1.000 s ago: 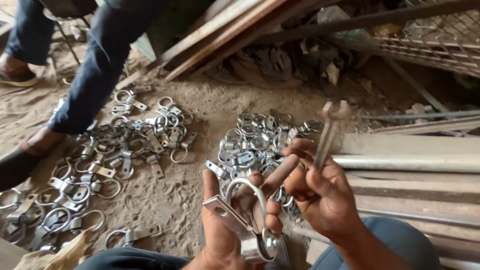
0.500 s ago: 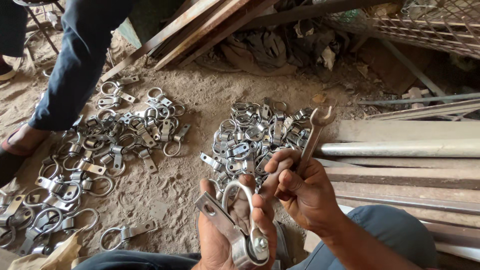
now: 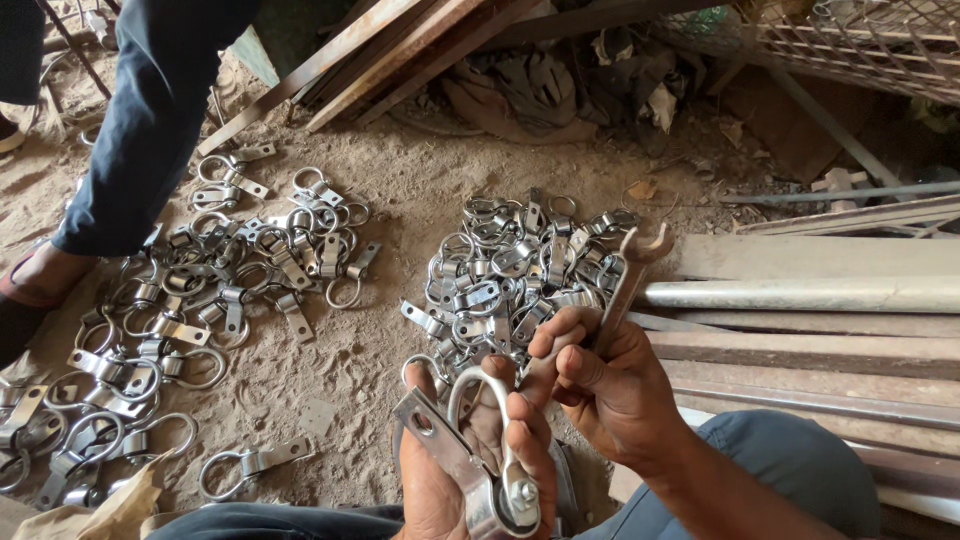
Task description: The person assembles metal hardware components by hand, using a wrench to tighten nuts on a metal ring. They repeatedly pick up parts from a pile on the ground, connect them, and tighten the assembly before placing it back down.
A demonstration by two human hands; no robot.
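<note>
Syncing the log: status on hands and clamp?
Left hand gripping metal clamp. Right hand holding open-end spanner, fingertips at clamp. Clamp piles on dirt ahead; nothing in the way.

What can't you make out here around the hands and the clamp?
Head view:
- Left hand: its palm and wrist run off the bottom edge.
- Metal clamp: its bolted end is cut off there, and the fingers cover its back.
- Spanner: the right hand hides its lower handle.

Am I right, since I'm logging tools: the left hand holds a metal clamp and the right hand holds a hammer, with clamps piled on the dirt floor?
Not quite. The head view shows the right hand holding an open-ended spanner, not a hammer. The left hand does hold a metal clamp, and clamps are piled on the dirt floor.
</note>
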